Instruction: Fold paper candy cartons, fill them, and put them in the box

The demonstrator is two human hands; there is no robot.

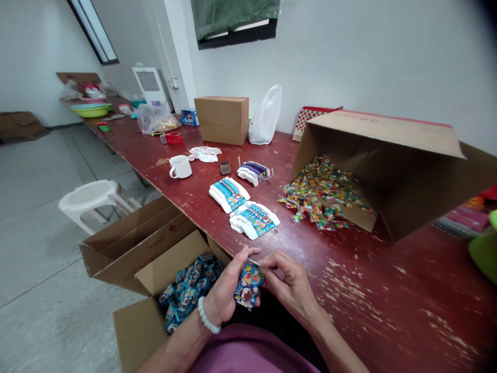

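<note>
Between my hands, over the table's front edge, is a small blue printed packet (247, 286) with cartoon pictures. My left hand (230, 285), with a beaded bracelet at the wrist, holds it from the side and below. The fingertips of my right hand (286, 282) pinch its upper right corner. Just beyond lie two fanned stacks of flat blue-and-white packets, a nearer stack (255, 220) and a farther stack (229, 194). Left of my hands, a cardboard box (145, 331) below the table edge holds many folded blue packets (194, 285).
A tipped carton (419, 171) spills small wrapped candies (322, 191) on the red table (349, 290). Behind the stacks are a purple packet stack (254, 172), a white mug (180, 167) and a closed carton (222, 120). A white stool (93, 199) stands at left.
</note>
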